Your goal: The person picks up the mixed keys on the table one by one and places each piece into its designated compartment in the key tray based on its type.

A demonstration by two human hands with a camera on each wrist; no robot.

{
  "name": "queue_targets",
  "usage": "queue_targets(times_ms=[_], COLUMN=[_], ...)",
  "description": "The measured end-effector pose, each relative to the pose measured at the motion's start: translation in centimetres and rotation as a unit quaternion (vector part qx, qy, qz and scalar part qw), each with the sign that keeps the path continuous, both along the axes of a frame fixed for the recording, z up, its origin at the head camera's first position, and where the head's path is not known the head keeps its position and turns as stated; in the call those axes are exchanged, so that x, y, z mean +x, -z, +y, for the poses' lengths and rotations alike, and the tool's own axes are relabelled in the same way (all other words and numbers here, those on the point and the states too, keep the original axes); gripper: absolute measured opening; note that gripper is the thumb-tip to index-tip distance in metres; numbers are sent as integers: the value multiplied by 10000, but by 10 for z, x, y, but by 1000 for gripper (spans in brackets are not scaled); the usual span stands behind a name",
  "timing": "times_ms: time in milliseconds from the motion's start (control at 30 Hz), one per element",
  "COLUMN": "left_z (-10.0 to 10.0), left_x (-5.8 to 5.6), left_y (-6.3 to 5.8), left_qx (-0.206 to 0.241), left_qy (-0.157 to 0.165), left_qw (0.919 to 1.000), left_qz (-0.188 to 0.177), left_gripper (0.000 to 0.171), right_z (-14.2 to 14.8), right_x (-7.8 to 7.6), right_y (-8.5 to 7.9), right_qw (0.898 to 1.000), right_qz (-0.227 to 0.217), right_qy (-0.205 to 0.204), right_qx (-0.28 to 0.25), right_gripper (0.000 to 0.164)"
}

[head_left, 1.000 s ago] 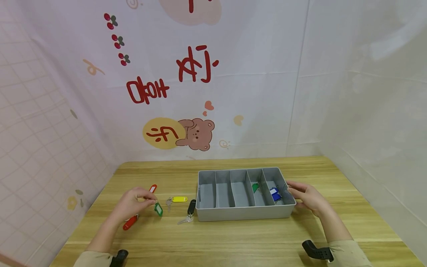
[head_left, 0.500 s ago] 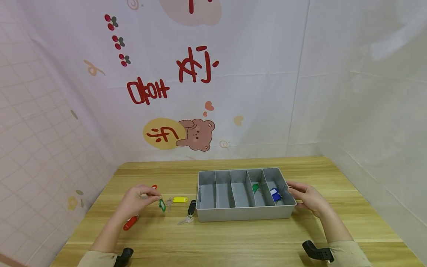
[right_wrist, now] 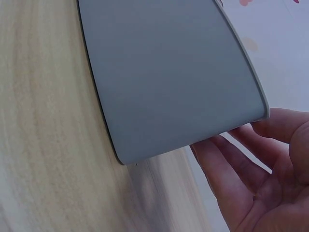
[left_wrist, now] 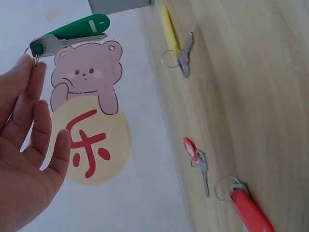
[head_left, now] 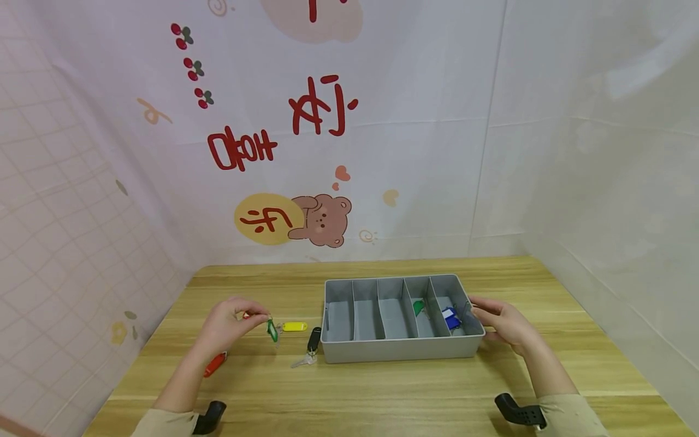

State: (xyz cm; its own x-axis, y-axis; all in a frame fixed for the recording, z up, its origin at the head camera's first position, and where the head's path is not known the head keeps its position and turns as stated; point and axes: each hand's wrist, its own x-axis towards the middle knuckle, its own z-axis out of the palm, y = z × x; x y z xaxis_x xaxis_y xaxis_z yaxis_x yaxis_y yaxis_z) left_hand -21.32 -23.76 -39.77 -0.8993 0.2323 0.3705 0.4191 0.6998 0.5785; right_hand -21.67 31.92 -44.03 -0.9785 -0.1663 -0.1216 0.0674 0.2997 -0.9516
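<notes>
My left hand [head_left: 232,325] pinches the ring of a green key tag [left_wrist: 79,28] between thumb and fingertips. A silver key [left_wrist: 67,44] hangs on the same ring, held up above the table. In the left wrist view the other fingers lie loosely bent. My right hand [head_left: 505,321] rests at the right end of a grey divided box [head_left: 398,350]. Its fairly straight fingers [right_wrist: 219,169] touch the outer end wall, the thumb right at the rim. Another green key tag [head_left: 418,307] lies in the second compartment from the right, blue key tags [head_left: 451,318] in the rightmost one.
Between left hand and box lie a yellow key tag [head_left: 295,326] and a black key tag [head_left: 314,338], each with a key. A red key tag [left_wrist: 251,212] and a smaller red-orange one [left_wrist: 189,149] lie near the left hand. A printed cloth [head_left: 415,152] hangs behind the table.
My left hand has moved a little to the right with the green key tag, which now overlaps the yellow tag's key in the head view. The right hand and the box stay put.
</notes>
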Motion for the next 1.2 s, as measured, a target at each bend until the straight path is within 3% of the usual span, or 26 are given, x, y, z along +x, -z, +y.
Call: queue_targets(times_ms=[433, 800, 1200], left_z=[17, 34, 57], left_x=[-2, -8, -12], left_y=[-10, -17, -28], left_qx=[-10, 268, 375], left_qy=[121, 196, 451], left_qw=[9991, 9994, 9980], left_qz=[415, 113, 227], left_gripper=[4, 9, 13], right_z=[0, 0, 0], right_x=[-1, 0, -2], right_y=[1, 1, 1], right_qw=[10000, 10000, 10000], right_qz=[-19, -45, -5], right_qy=[25, -18, -2], right_qx=[-13, -52, 0], right_gripper=[59, 59, 57])
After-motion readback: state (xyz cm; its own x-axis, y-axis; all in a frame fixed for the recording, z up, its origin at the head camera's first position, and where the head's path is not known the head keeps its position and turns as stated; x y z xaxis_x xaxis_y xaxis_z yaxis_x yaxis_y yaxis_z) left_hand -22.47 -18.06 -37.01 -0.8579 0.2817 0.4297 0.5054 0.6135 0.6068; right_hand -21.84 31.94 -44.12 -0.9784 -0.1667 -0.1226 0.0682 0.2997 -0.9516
